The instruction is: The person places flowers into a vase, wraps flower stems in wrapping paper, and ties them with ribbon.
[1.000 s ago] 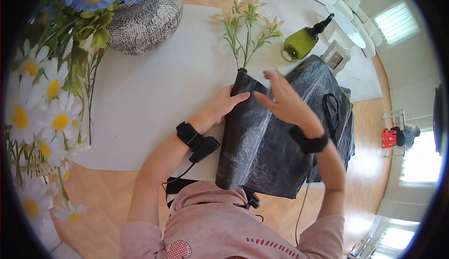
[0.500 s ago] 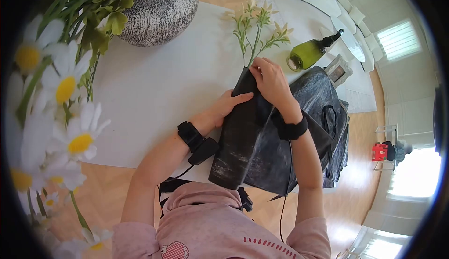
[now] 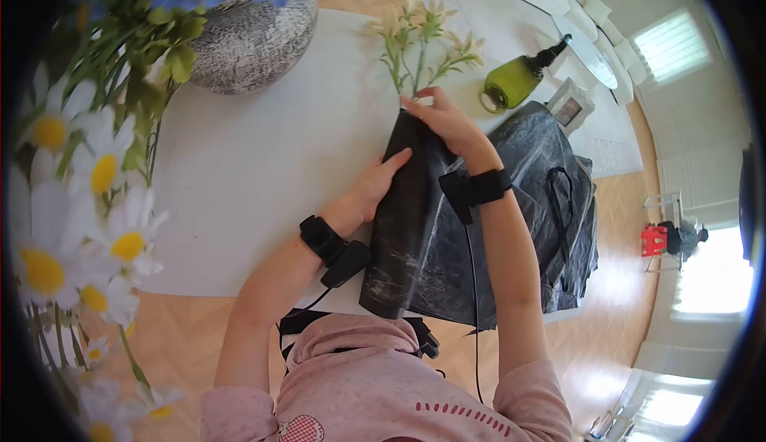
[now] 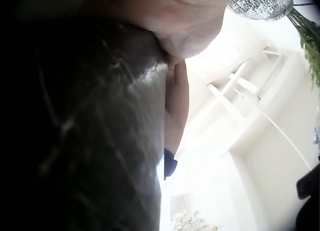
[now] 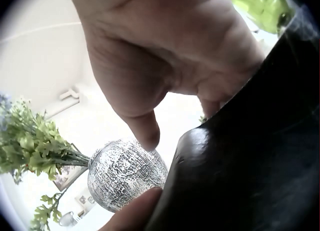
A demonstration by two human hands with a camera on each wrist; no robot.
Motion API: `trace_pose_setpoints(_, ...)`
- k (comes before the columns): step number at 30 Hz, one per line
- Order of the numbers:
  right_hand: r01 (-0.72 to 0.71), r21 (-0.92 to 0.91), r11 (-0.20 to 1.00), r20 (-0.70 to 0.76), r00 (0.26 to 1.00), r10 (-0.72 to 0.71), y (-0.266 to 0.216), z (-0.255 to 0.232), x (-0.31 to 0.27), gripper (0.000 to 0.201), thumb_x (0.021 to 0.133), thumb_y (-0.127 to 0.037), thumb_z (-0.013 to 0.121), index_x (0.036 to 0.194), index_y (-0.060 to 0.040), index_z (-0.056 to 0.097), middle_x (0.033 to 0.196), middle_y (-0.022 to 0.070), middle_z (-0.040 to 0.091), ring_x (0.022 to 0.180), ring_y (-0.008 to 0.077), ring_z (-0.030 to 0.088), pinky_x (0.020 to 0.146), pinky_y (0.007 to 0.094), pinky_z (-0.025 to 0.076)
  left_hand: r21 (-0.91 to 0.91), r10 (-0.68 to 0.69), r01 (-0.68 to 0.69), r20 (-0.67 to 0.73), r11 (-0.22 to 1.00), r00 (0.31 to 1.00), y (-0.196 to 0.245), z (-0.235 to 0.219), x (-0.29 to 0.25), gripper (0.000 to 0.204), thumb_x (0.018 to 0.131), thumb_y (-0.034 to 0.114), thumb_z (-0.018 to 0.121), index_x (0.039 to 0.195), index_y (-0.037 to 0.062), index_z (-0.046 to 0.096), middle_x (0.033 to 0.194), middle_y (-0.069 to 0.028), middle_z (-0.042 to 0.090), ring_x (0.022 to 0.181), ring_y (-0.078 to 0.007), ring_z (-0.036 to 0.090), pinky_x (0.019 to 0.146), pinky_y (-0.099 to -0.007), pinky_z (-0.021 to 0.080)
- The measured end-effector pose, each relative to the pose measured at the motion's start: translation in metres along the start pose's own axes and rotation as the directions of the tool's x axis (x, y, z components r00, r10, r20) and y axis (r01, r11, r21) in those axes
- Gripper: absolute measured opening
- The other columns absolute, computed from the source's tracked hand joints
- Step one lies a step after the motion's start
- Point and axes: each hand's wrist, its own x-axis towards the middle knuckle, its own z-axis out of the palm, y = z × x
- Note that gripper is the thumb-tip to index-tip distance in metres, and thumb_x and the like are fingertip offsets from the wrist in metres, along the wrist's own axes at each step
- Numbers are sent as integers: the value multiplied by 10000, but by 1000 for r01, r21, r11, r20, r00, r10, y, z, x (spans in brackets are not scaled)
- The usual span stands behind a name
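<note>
A black, shiny leather-like sheet is rolled into an upright tube, leaning slightly, close to the person's front. From its top rise thin green stems with pale yellow artificial flowers. My left hand grips the tube's left side, thumb in front and fingers hidden behind. At the top, by the stems, my right hand curls round the tube's upper edge. In the right wrist view its fingers pass behind the black edge, while the thumb is apart from it. What the sheet encloses is hidden.
More black material with a looped strap lies to the right on the white table. Beyond it are a green pump bottle and a small picture frame. A textured grey vase and large daisies stand left.
My right hand came in from the right to the tube's top edge, pinched there, then spread round the top by the stems. My left hand keeps its grip, and the sheet is wrapped tighter.
</note>
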Motion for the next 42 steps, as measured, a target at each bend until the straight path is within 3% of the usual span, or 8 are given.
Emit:
trace_pose_setpoints(2, 224, -216, 950, 256, 952, -167, -2, -8, -8, 536, 741, -307, 643, 1114, -13, 393, 851, 130, 584, 738, 174, 535, 663, 269, 420, -34, -13, 15, 47, 999, 999, -1, -2, 3, 366, 808, 293, 553, 1009, -6, 490, 818, -89, 592, 681, -170, 585, 592, -301, 500)
trace_pose_setpoints(9, 623, -487, 612, 235, 768, -595, -19, -6, -23, 169, 710, -129, 627, 741, 32, 586, 643, 144, 589, 575, 223, 577, 553, 314, 449, -11, 15, -14, 115, 1000, 993, 2, 3, -3, 366, 817, 313, 530, 1018, 8, 504, 845, -81, 595, 717, -159, 584, 639, -280, 487)
trace_pose_setpoints(21, 641, -684, 348, 152, 592, -792, -10, 19, -8, 80, 708, -66, 577, 711, 2, 536, 664, 151, 542, 679, 325, 543, 614, 396, 422, 106, 36, -39, 37, 994, 999, 3, 2, -1, 399, 808, 335, 551, 1005, -8, 498, 854, -84, 592, 712, -148, 582, 631, -274, 485)
trace_pose_setpoints(24, 566, -621, 542, -35, 672, -740, -3, 28, -11, 81, 709, -87, 580, 714, -21, 533, 654, 152, 542, 673, 324, 548, 621, 389, 421, 83, 38, -45, 77, 996, 996, 1, -3, 4, 347, 838, 306, 509, 1006, 2, 514, 875, -86, 600, 699, -163, 595, 614, -284, 500)
trace_pose_setpoints(28, 386, -793, 471, -143, 634, -760, -7, 34, -25, 135, 719, -136, 594, 699, -29, 515, 656, 153, 553, 659, 331, 552, 612, 394, 421, 64, 52, -56, 62, 996, 997, -4, -10, 10, 442, 830, 361, 508, 1071, -7, 466, 911, -91, 578, 752, -153, 574, 665, -271, 481)
trace_pose_setpoints(33, 157, -749, 643, -236, 844, -481, 4, 27, -19, 241, 769, -214, 567, 700, 15, 546, 635, 182, 564, 637, 343, 560, 574, 410, 427, -23, 188, -187, 33, 982, 982, -10, -7, 10, 451, 872, 355, 418, 1173, 18, 395, 970, -90, 558, 813, -154, 559, 715, -271, 466)
trace_pose_setpoints(36, 415, -610, 675, -129, 788, -602, 9, 19, -13, 243, 784, -208, 550, 727, 28, 560, 608, 183, 558, 598, 341, 555, 550, 387, 424, 55, 123, -127, 71, 990, 990, -5, -5, 6, 423, 867, 305, 437, 1180, 26, 379, 985, -92, 554, 823, -157, 562, 724, -275, 468)
trace_pose_setpoints(42, 468, -565, 680, -151, 751, -643, -8, 16, -23, 200, 761, -184, 578, 722, 11, 551, 584, 163, 556, 550, 322, 545, 524, 368, 419, -17, 62, -60, 178, 998, 982, 8, -3, -3, 315, 816, 166, 515, 1088, 21, 451, 928, -100, 579, 778, -180, 591, 688, -302, 499)
